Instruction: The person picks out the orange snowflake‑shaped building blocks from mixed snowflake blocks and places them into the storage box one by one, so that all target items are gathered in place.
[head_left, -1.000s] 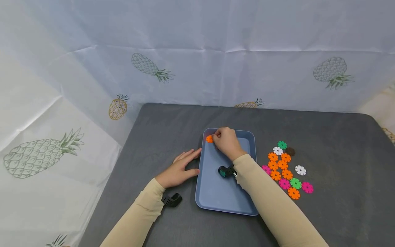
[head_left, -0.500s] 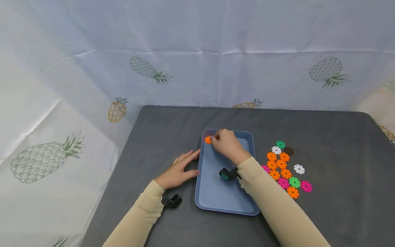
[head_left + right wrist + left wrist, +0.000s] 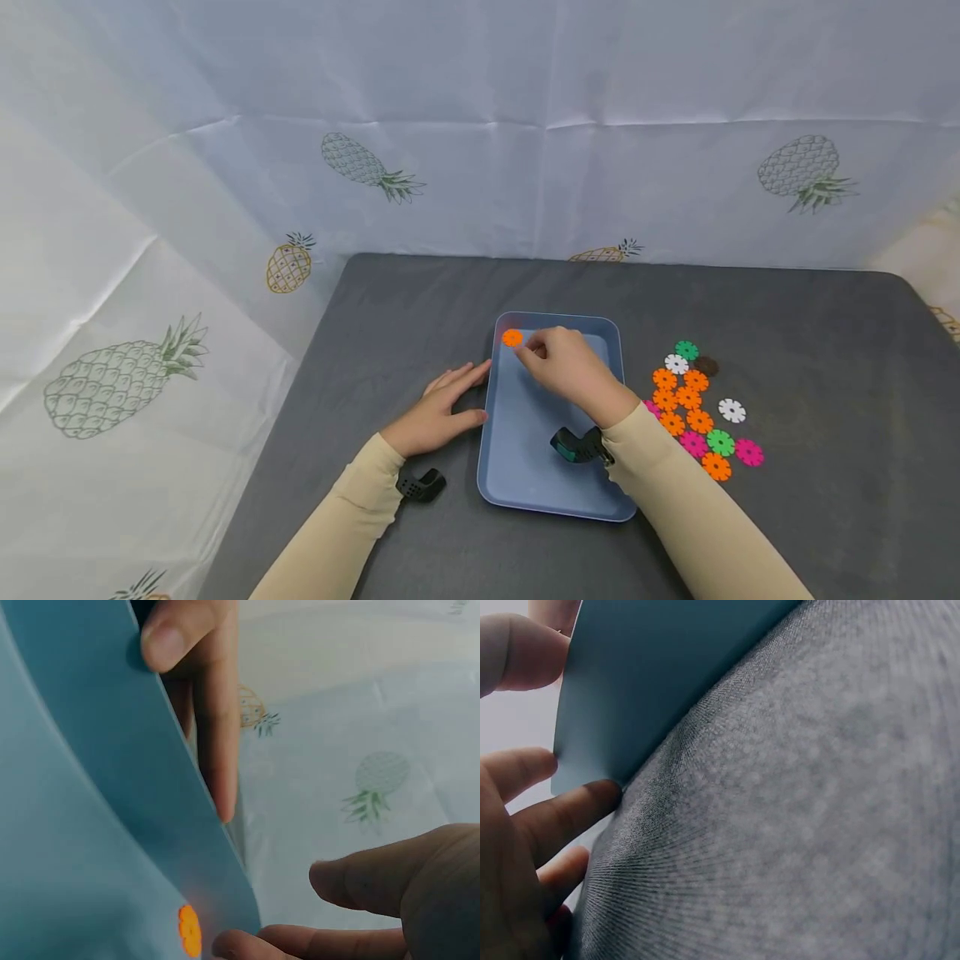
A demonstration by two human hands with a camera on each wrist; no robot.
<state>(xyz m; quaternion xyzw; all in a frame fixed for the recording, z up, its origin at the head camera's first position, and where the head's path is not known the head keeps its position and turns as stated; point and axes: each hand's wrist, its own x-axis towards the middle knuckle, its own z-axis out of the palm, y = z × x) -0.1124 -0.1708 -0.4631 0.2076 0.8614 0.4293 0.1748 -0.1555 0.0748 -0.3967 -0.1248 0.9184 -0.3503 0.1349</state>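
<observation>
A blue tray (image 3: 525, 467) lies on the dark tabletop, with one orange notched disc (image 3: 512, 337) flat in its far left corner. My left hand (image 3: 435, 418) rests beside the tray's left side, fingertips and thumb touching its wall (image 3: 630, 690). Over the far part of the tray is my right hand (image 3: 573, 367), just right of the orange disc. In the right wrist view its thumb (image 3: 360, 877) stands apart from the fingers, and nothing shows between them. That view also has the orange disc (image 3: 190, 931) near the fingertips.
Right of the tray lies a loose group of notched discs: several orange ones (image 3: 688, 397), white (image 3: 732, 410), green (image 3: 721, 442), pink (image 3: 749, 452) and one brown (image 3: 706, 366). A pineapple-print cloth (image 3: 480, 183) hangs behind the table (image 3: 825, 358).
My right hand has drawn back from the orange disc, toward me and slightly right, leaving the disc fully uncovered in the corner. The left hand stays at the tray's edge.
</observation>
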